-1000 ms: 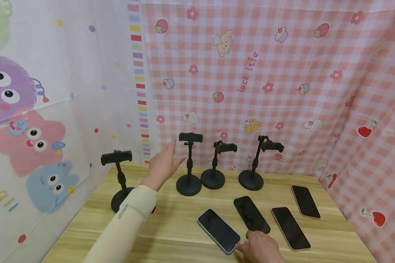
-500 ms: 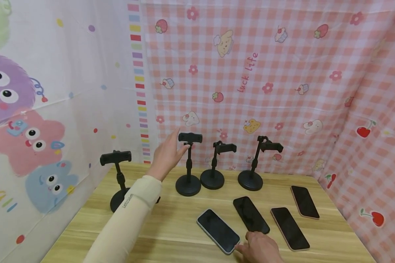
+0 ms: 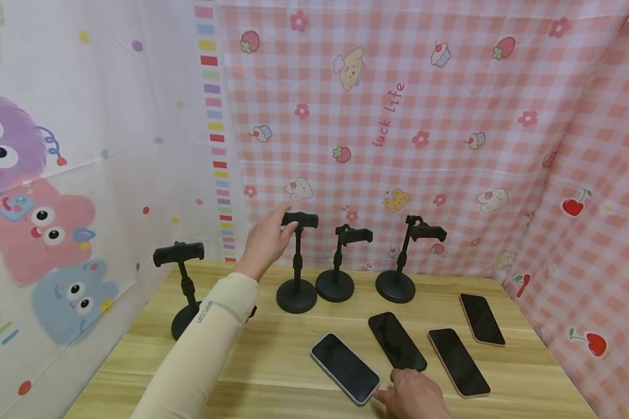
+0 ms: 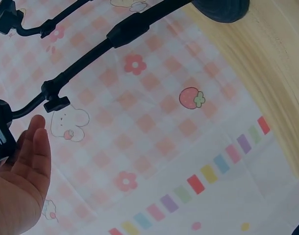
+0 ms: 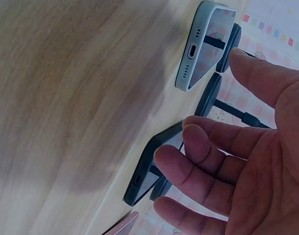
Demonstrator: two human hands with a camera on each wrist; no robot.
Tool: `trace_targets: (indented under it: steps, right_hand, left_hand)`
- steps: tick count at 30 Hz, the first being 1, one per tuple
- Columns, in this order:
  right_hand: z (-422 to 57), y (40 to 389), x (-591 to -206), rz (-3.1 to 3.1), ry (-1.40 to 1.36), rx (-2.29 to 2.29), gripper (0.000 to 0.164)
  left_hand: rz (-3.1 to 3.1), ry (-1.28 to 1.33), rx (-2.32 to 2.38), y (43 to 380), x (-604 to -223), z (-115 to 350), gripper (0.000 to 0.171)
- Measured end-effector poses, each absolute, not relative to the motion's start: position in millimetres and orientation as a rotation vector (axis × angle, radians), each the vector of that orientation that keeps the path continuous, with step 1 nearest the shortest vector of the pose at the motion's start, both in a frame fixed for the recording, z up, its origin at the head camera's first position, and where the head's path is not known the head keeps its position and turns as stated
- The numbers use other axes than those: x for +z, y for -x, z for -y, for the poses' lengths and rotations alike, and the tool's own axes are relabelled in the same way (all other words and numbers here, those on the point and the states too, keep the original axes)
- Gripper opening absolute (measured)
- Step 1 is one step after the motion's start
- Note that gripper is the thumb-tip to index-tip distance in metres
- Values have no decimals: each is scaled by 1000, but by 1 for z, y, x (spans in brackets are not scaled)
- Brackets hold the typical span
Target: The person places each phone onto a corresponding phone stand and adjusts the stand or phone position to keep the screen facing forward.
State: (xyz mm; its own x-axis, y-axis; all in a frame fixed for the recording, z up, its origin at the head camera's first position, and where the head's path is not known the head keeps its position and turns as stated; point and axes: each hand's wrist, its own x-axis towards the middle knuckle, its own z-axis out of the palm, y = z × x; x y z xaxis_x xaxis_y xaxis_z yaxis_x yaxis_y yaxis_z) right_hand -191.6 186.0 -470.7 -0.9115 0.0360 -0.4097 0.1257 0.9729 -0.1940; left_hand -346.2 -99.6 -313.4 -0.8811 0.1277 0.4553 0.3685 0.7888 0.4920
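My left hand holds the left end of the clamp of a black phone stand, the thumb in front and the fingers behind. The left wrist view catches the hand and that clamp at its left edge, partly cut off. My right hand hangs loosely curled with nothing in it, near the lower ends of a light-cased phone and a black phone. The right wrist view shows the fingers of this hand apart from the table.
Other black phone stands stand on the wooden table: one at left, partly behind my sleeve, one at centre and one further right. Two pink-edged phones, a nearer one and a farther one, lie at right. Patterned cloth hangs behind.
My left hand has moved slightly right and closed its thumb and fingers on the stand's clamp. The right hand stays near the phones. The head view has shifted a little.
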Motion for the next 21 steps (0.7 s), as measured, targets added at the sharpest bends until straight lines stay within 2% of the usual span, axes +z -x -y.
trace_targets:
  steps: [21]
  right_hand:
    - [-181, 190, -472, -2729, -70, -304, 51]
  left_hand:
    - [2520, 429, -945, 345, -311, 97, 32]
